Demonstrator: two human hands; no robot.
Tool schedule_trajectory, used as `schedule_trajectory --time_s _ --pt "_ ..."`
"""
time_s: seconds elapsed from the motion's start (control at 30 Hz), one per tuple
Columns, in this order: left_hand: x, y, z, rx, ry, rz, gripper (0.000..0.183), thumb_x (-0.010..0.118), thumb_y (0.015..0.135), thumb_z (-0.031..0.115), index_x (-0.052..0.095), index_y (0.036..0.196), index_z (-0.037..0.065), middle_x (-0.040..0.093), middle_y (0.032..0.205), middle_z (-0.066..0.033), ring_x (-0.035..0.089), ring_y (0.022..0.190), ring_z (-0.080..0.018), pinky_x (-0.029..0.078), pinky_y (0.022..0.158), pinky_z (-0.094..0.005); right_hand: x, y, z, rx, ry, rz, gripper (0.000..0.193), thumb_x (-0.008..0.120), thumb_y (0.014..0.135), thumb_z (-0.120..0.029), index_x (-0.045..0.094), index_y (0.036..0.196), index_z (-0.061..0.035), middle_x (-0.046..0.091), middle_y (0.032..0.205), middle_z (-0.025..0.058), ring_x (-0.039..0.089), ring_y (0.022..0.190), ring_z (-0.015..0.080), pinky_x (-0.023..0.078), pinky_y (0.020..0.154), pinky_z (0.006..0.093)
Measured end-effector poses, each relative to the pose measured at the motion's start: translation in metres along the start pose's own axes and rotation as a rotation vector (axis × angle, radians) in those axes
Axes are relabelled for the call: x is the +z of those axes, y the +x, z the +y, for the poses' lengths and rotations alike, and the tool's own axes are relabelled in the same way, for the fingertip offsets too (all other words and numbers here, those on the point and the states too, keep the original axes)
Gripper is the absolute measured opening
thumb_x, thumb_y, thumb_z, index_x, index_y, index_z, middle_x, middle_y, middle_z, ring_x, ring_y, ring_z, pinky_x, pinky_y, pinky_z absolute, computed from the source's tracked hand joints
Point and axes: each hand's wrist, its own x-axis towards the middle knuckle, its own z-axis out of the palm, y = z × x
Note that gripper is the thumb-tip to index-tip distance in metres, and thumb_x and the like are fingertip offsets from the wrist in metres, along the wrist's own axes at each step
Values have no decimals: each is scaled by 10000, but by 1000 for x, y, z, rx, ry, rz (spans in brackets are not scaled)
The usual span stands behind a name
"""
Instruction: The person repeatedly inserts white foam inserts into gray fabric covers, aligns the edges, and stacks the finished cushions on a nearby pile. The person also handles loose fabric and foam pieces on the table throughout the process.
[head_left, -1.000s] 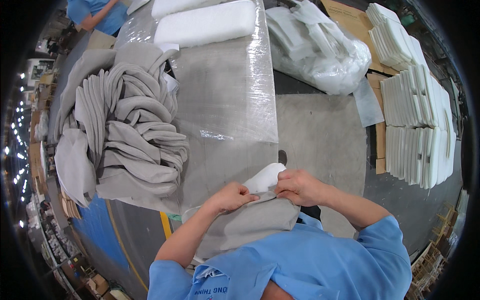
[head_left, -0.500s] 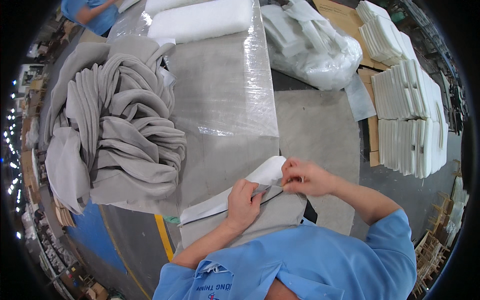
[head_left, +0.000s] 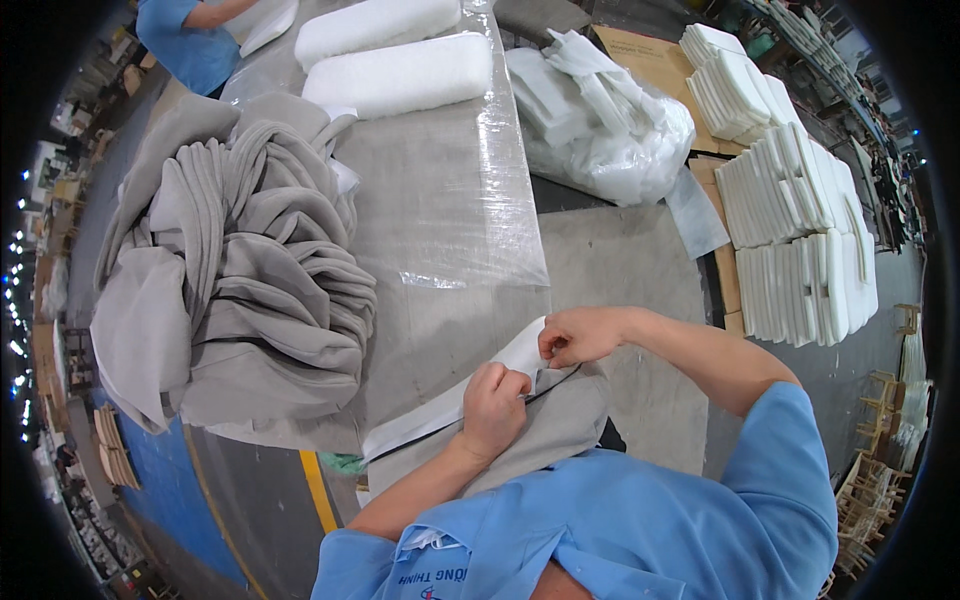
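Observation:
A grey fabric cover (head_left: 565, 415) with a white inner face folded out along its upper edge lies at the table's near edge, against my body. A thin dark line, like a zipper, runs along that edge. My left hand (head_left: 495, 408) is closed on the edge near its middle, thumb and fingers pinched together. Just beyond it to the right, my right hand (head_left: 582, 336) is curled and pinches the same edge near its far right end. The fingertips hide the exact bit of cloth that each hand holds.
A big heap of grey fabric covers (head_left: 270, 260) lies at the left. White padding rolls (head_left: 400, 75) rest on the plastic-covered table (head_left: 440, 190). A clear bag of white pieces (head_left: 620, 140) and stacked white pads (head_left: 790, 190) stand at the right. A co-worker's blue sleeve (head_left: 185, 45) shows at the far left.
My right hand has shifted slightly left along the cover's edge, closer to my left hand. My left hand has turned a little, its fingers now more curled. The whole view has shifted slightly.

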Motion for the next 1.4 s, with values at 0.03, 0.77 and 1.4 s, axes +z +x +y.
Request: schedule_trajectory --time_s 0.03,0.77,1.4 --pt "0 2 1 -3 6 -16 238 623 649 -103 635 816 66 527 793 -101 544 777 -321 441 664 -444 1 1 2 -4 8 0 224 738 902 -192 739 1046 -20 725 889 89 638 810 187 509 739 375" --pt "38 47 -52 -280 -15 -552 271 537 1090 260 629 1050 8 598 887 -255 575 819 -432 490 796 -424 26 -2 42 8 327 737 173 699 904 -157 790 1028 -78 752 908 117 698 850 273 553 763 408" --pt "40 91 -90 -889 -745 -831 437 626 1077 184 530 1464 6 648 1297 -121 672 1088 -194 608 915 -328 156 32 72 -22 1063 1279 438 746 980 -375 659 1301 -89 572 1239 73 542 1030 182 472 898 341"
